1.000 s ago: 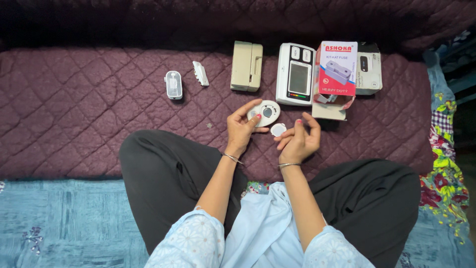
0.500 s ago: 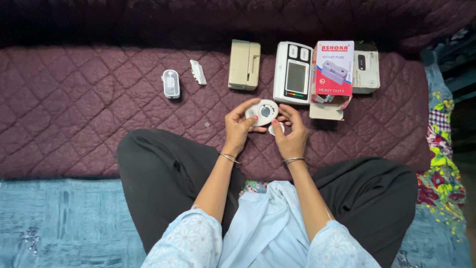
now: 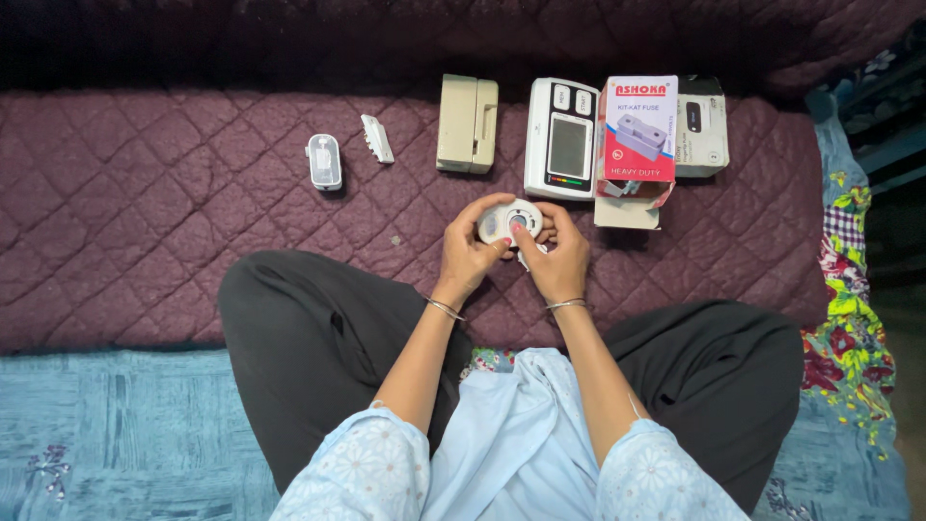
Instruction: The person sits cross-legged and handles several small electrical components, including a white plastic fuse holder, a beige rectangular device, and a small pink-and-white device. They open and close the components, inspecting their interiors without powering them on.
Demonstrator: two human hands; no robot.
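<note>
- A quilted maroon bedspread (image 3: 145, 222) covers the surface before a seated person in black trousers.
- A small round white plastic device (image 3: 509, 221) sits between both hands above the lap.
- The left hand (image 3: 470, 253) curls closed around its left side; the right hand (image 3: 558, 260) grips the right, fingers wrapped.
- Behind stand a beige rectangular case (image 3: 467, 123), a white monitor with a screen (image 3: 561, 138) and a pink-and-white cardboard box (image 3: 639, 130).
- The box's contents are hidden.
- A small white piece under the right hand is hard to make out.

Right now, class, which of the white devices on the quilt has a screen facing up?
The tall white monitor, left of the red-and-white box; only it shows a dark screen.
</note>
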